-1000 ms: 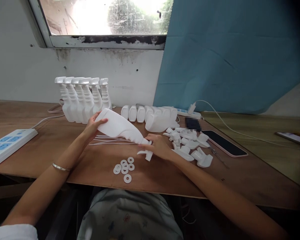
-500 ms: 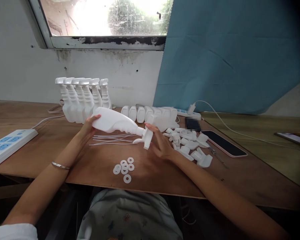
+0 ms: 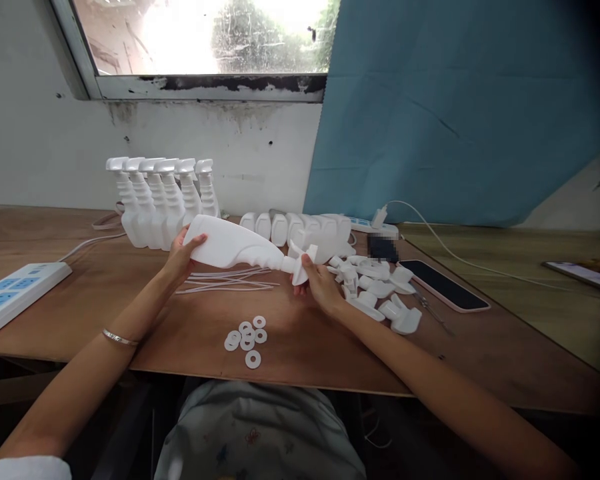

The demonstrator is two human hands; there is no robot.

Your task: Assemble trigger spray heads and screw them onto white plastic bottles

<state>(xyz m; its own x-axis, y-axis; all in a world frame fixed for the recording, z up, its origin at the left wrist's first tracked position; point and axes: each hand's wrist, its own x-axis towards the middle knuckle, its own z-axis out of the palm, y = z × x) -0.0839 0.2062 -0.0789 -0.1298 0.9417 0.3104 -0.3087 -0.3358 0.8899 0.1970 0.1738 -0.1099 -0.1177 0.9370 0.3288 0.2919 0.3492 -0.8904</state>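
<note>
From the head view, a white bottle (image 3: 230, 243) slants at twelve o'clock from the washers (image 3: 253, 360). The left hand (image 3: 184, 255) grips its base, fingers mostly hidden behind; the right hand (image 3: 324, 285) clasps the spray head (image 3: 300, 272), the join hard to make out. At three o'clock, pixelation obscures a dark object (image 3: 383, 248).

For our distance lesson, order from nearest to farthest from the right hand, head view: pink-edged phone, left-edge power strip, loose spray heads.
From the right hand:
1. Loose spray heads, just right.
2. Pink-edged phone, farther right.
3. Power strip, far left.
</note>
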